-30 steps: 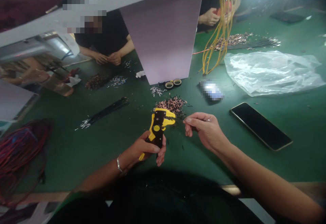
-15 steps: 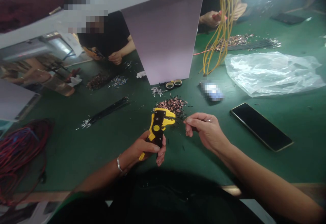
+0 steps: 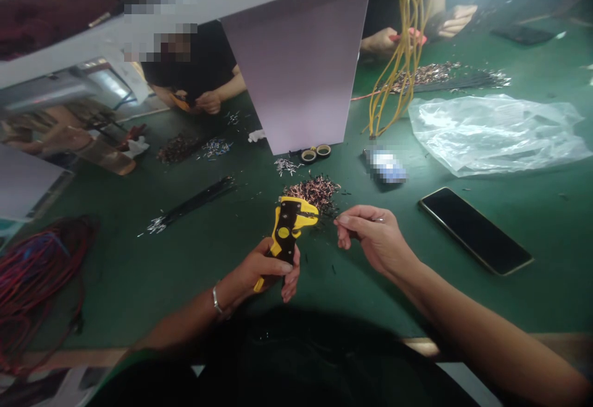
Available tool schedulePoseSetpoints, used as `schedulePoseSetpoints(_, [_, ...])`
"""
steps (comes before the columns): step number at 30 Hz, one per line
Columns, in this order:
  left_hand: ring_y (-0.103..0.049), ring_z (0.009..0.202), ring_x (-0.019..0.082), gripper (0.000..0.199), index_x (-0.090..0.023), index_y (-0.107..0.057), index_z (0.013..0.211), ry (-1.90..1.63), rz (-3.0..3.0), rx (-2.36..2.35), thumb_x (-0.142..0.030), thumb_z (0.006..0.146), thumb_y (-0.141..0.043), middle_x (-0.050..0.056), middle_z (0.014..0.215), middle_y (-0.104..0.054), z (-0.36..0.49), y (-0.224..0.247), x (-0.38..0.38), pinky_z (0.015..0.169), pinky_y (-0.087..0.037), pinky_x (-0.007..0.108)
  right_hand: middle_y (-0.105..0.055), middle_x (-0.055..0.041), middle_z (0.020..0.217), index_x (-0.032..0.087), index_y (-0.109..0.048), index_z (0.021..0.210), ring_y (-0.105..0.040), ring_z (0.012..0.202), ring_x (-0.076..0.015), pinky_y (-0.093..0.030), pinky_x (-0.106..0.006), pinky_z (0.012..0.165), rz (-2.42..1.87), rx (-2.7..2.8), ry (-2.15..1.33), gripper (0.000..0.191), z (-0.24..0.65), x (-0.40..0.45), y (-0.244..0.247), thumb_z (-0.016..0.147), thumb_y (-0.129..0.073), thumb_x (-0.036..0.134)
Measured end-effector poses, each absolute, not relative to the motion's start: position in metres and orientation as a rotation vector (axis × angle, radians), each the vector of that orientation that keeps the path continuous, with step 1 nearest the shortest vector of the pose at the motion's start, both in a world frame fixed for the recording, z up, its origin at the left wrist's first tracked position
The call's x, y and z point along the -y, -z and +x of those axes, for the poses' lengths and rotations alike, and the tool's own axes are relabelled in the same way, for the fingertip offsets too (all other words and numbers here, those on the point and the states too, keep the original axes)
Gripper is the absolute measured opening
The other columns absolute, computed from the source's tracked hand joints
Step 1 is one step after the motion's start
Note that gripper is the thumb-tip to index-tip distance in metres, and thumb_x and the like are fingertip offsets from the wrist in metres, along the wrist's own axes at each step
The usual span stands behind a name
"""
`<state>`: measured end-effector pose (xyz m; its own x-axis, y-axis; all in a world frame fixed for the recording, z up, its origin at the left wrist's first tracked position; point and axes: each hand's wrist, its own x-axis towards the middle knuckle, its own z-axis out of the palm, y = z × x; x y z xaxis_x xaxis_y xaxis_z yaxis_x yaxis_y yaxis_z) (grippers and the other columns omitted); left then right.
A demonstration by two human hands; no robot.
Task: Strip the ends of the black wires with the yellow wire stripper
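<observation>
My left hand (image 3: 272,266) is wrapped round the grip of a yellow and black wire stripper (image 3: 286,225), its jaws pointing right. Just right of those jaws, my right hand (image 3: 368,231) is closed in a pinch, thumb against forefinger. What it pinches is too small and dark to make out; a bit of shiny metal shows by the knuckles. Behind the stripper lies a heap of copper and black wire scraps (image 3: 319,189), with stray dark bits on the green table (image 3: 370,308).
Beyond the scraps lie two tape rolls (image 3: 315,154) and small pale ferrule-like pieces (image 3: 286,165). Left are a black wire bundle (image 3: 194,200) and red cables (image 3: 41,277). Right are a phone (image 3: 475,231), plastic bag (image 3: 495,132) and hanging yellow wires (image 3: 398,73). Co-workers' hands (image 3: 210,102) work across the table.
My left fingers have shifted slightly on the stripper's grip, and its jaws look closer together. My right hand stays in place. Across the table, a co-worker's hand at the upper right has moved rightward.
</observation>
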<state>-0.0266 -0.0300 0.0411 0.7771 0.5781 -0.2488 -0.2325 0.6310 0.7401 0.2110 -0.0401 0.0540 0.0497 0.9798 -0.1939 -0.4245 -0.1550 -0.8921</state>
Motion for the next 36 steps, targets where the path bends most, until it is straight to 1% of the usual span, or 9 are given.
schedulePoseSetpoints(13, [-0.057, 0.043, 0.014, 0.011, -0.011, -0.064, 0.087, -0.491, 0.774, -0.508, -0.016, 0.078, -0.069, 0.001, 0.057, -0.06, -0.0277, -0.039, 0.0303, 0.044, -0.053, 0.028, -0.066, -0.0005, 0.05, 0.018, -0.074, 0.062, -0.055, 0.042, -0.0124, -0.044, -0.029, 0.047, -1.044, 0.729, -1.445, 0.009, 0.211, 0.04, -0.0529, 0.069, -0.077, 0.022])
schedulePoseSetpoints(21, [-0.061, 0.049, 0.016, 0.019, -0.01, -0.066, 0.09, -0.506, 0.768, -0.485, -0.016, 0.073, -0.07, 0.004, 0.064, -0.064, -0.026, -0.0403, 0.0301, 0.049, -0.056, 0.032, -0.067, -0.0008, 0.051, 0.018, -0.074, 0.062, -0.056, 0.042, -0.0122, -0.045, -0.028, 0.047, -1.044, 0.723, -1.437, 0.009, 0.2112, 0.0401, -0.0515, 0.07, -0.078, 0.023])
schedulePoseSetpoints(36, [-0.063, 0.051, 0.018, 0.021, -0.009, -0.066, 0.092, -0.498, 0.738, -0.452, -0.015, 0.072, -0.068, 0.006, 0.067, -0.065, -0.0267, -0.0393, 0.0281, 0.05, -0.056, 0.033, -0.067, -0.0009, 0.051, 0.018, -0.076, 0.062, -0.056, 0.041, -0.0118, -0.046, -0.027, 0.047, -1.027, 0.715, -1.446, 0.007, 0.2115, 0.0402, -0.051, 0.068, -0.077, 0.021])
